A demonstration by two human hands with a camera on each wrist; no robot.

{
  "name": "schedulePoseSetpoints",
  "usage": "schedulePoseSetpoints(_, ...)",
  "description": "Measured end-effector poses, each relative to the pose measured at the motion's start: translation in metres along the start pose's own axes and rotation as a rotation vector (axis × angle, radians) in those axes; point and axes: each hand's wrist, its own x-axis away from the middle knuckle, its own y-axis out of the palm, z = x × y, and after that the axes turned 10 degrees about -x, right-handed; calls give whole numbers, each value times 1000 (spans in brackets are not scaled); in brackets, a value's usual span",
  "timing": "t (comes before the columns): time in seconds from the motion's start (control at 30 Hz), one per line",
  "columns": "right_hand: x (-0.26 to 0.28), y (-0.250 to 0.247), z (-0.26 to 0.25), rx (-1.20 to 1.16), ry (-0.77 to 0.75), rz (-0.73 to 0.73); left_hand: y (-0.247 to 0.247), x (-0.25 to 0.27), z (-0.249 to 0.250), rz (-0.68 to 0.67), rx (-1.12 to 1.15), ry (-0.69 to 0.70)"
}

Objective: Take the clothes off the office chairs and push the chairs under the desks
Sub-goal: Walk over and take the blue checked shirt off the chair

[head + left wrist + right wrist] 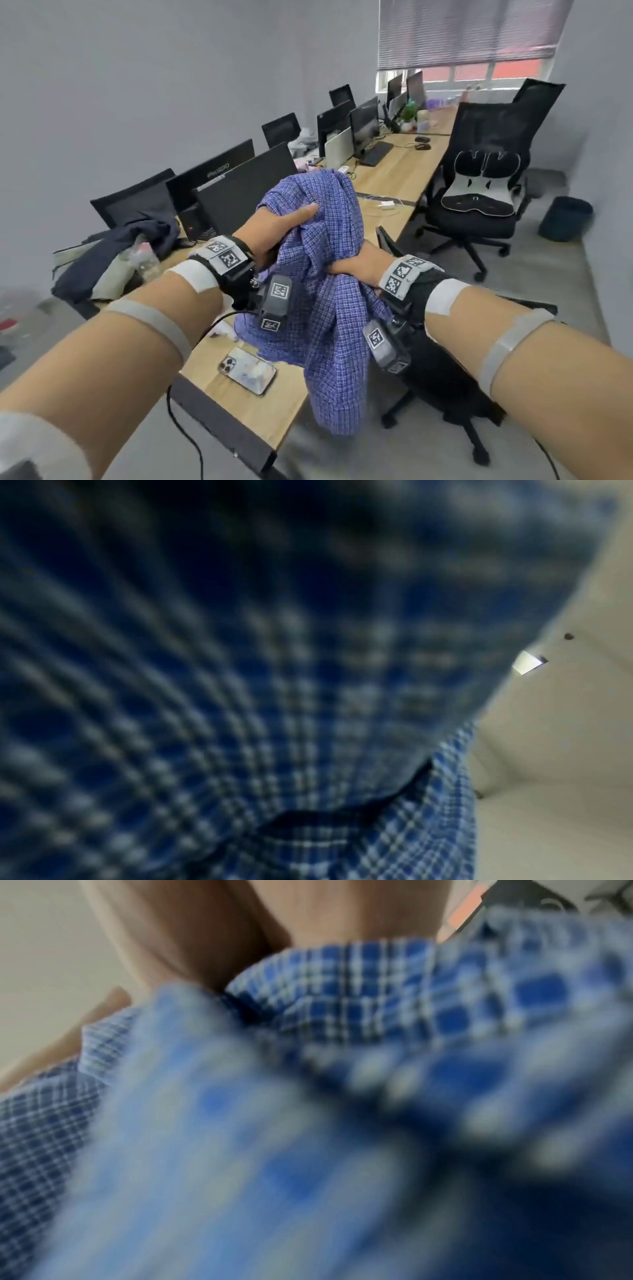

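A blue plaid shirt (329,308) is bunched up in the air over the front corner of the wooden desk (246,407). My left hand (281,222) grips its upper folds. My right hand (349,265) clutches the middle, and the tail hangs down past the desk edge. Blurred plaid shirt cloth (240,696) fills the left wrist view, and the shirt cloth (359,996) covers most of the right wrist view. A black office chair (442,387) stands beneath my right forearm, beside the desk. A second black chair (479,222) stands out from the desk farther back.
A phone (247,370) lies on the desk near the shirt. A heap of dark clothes (113,253) sits on the desk at the left, beside several monitors (239,192). The far chair carries a grey cushion (479,192). A dark bin (565,219) stands by the right wall.
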Motion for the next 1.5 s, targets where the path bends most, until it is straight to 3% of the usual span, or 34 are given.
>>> schedulePoseSetpoints(0.17,-77,-33,29,-40,56,63,5,-52,-29,53,-98,-98)
schedulePoseSetpoints(0.33,-134,-33,61,-276,203,150,13,-83,-87,-155,-200,-286)
schedulePoseSetpoints(0.5,-182,-17,100,-298,423,112,9,-135,-151,-97,-451,-236)
schedulePoseSetpoints(0.67,-231,-20,135,-99,657,66,-4,-211,-227,-55,-696,-227)
schedulePoseSetpoints(0.87,-295,-15,193,-244,882,125,-43,-311,-322,-74,-776,-296)
schedulePoseSetpoints(1.03,-333,-17,224,-140,825,236,-51,-334,-320,-84,-932,-513)
schedulePoseSetpoints(1.2,-333,-13,200,-299,788,314,-45,-338,-284,-70,-1024,-650)
schedulePoseSetpoints(1.33,-313,-34,152,-390,723,283,-17,-342,-225,-16,-988,-382)
schedulePoseSetpoints(1.43,-281,-70,112,-371,605,355,23,-337,-172,-95,-712,-236)
schedulePoseSetpoints(1.5,-255,-99,94,-373,550,381,55,-325,-141,-165,-554,-209)
